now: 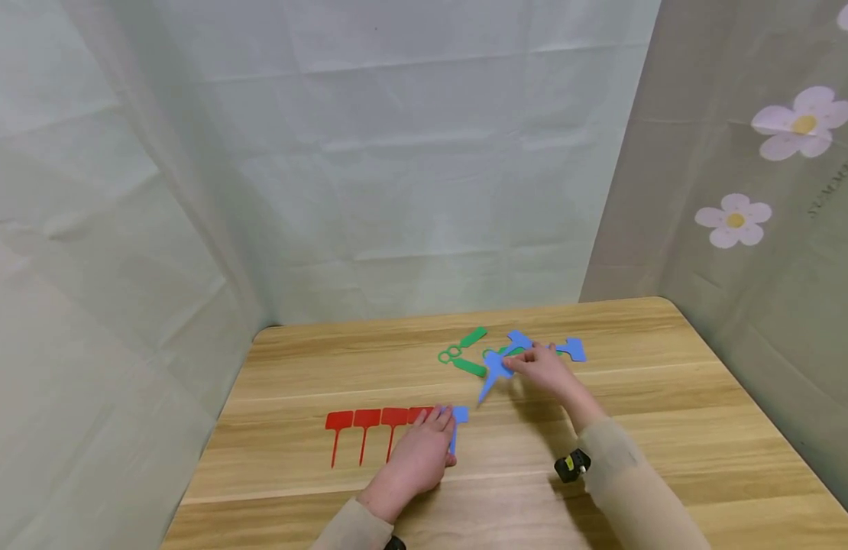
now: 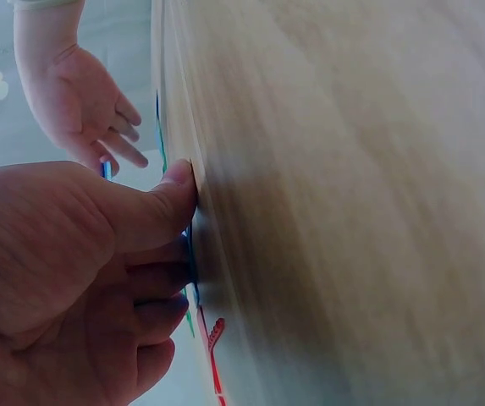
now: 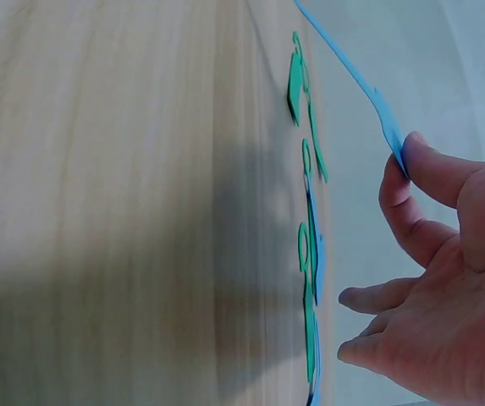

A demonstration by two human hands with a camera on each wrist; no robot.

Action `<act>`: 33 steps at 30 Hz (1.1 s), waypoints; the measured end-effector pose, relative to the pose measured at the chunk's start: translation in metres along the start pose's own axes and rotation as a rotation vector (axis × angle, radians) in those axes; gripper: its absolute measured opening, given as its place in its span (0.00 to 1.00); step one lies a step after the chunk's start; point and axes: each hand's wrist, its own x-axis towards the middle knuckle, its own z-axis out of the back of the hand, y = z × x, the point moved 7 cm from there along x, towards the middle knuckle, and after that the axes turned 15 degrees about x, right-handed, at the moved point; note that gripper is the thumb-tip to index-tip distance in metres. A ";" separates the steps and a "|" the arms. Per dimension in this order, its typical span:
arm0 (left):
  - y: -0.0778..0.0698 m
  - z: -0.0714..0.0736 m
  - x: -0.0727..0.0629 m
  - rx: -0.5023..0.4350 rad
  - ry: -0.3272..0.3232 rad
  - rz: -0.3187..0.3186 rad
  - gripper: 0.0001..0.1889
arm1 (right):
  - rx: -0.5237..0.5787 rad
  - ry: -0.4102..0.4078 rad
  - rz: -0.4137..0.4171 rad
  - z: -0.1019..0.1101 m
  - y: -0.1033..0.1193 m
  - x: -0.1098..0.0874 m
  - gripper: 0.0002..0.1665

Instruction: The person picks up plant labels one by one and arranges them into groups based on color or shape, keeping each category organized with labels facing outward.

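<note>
My right hand (image 1: 544,370) pinches a blue T-shaped plant label (image 1: 494,368) between thumb and index finger, above the table. In the right wrist view the held label (image 3: 385,118) slants up from the fingertips, its other fingers loosely extended. My left hand (image 1: 421,452) rests on the table, fingertips over the right end of a row of labels. Several red T-shaped labels (image 1: 367,418) stand side by side there, stems toward me. A blue label (image 1: 461,415) ends the row at the right, partly covered by the left hand's fingers.
Behind the right hand lie more blue labels (image 1: 574,349), overlapping green ones. Green ring-ended tags (image 1: 470,367) are spread just left of them. All lie on a wooden table (image 1: 293,367), with pale cloth (image 1: 424,191) hanging behind it and at the sides.
</note>
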 end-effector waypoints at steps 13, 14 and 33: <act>-0.003 -0.001 0.000 -0.005 -0.009 0.010 0.34 | -0.045 0.005 -0.006 0.006 -0.014 -0.015 0.21; -0.003 -0.001 0.000 -0.008 -0.011 0.011 0.34 | -0.054 0.009 -0.003 0.006 -0.014 -0.016 0.21; -0.006 -0.003 0.003 -0.029 0.000 0.015 0.34 | -0.028 0.097 0.004 0.002 -0.015 -0.026 0.17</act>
